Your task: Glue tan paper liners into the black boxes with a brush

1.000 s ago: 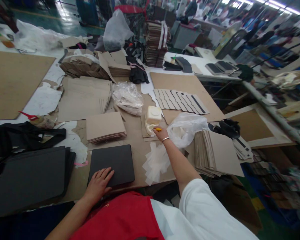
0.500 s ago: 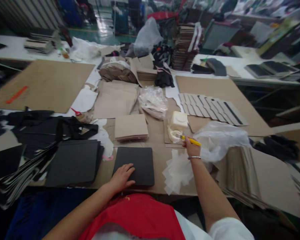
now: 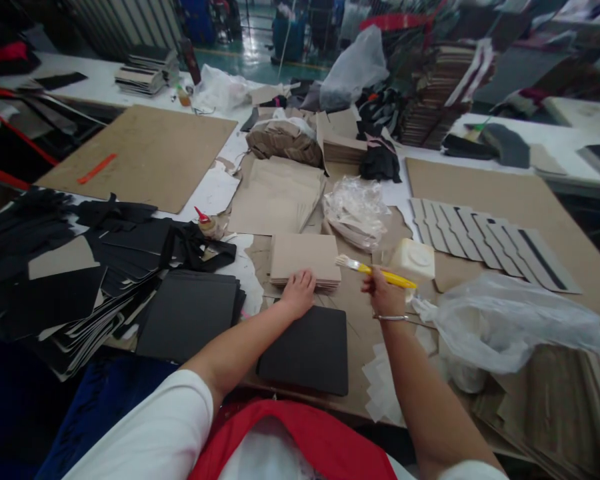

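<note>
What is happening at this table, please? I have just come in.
A person's left hand rests on the near edge of a stack of tan sheets. The right hand holds a yellow-handled brush, pointing toward that stack. A black panel lies on the stack's near side, and a cream-colored container stands just beyond the right hand.

Before you lies a panel (image 3: 307,353), with a stack of boards (image 3: 187,313) to its left, a cardboard pile (image 3: 305,253) behind it and a container (image 3: 421,260) right of that pile.
</note>
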The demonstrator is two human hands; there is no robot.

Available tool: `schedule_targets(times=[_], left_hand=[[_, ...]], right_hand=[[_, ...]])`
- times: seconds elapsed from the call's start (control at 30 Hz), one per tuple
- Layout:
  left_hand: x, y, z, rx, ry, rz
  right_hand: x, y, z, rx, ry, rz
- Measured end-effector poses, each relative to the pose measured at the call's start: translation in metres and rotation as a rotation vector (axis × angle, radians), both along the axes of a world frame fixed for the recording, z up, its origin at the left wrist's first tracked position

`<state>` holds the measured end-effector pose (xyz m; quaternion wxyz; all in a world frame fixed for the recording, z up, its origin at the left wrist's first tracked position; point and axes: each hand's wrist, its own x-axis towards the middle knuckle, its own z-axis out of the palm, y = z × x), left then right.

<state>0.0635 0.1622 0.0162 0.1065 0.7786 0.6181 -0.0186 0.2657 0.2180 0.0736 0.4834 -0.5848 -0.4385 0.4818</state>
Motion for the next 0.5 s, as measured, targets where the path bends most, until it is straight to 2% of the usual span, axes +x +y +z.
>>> schedule_targets(times=[0.07,0.13,0.2,0.37,0.5], left_hand=[[-0.002,-0.002,-0.006,0.013,-0.011,-0.013],[-0.004,-0.005,-0.009,0.031,-0.027,-0.019],[-0.006,-0.007,-0.011,0.046,-0.041,-0.015],[-0.009,-0.004,-0.013,0.025,-0.082,-0.037],[-0.009,-0.003,-0.013,0.029,-0.100,-0.019]], right_hand=[[-0.057,0.007,0.002,0.004,-0.034,0.261],[-0.100,0.011,0.000,-0.001,-0.061,0.373],[-0.127,0.013,-0.001,0.005,-0.104,0.430],[-0.151,0.017,-0.001,0.031,-0.290,0.605],[-0.163,0.035,-0.009,0.023,-0.346,0.636]])
